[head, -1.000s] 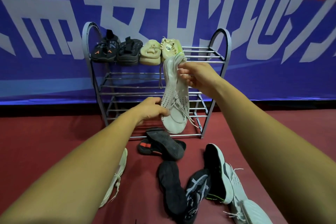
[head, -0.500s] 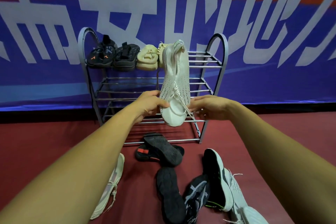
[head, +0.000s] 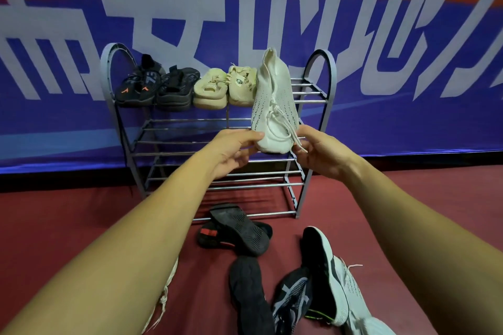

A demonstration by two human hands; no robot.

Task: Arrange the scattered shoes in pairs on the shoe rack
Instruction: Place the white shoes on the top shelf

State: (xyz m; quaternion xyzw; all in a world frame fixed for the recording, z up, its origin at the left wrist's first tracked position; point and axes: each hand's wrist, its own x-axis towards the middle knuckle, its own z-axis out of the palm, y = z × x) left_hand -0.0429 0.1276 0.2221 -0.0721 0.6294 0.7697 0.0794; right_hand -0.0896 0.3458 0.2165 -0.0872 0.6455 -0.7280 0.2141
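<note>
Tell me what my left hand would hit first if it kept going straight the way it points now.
The white shoe: your left hand pinches its toe, pointing forward and to the right. Beyond the shoe, the shoe rack and its middle bars look next in line, though depth is hard to judge.
</note>
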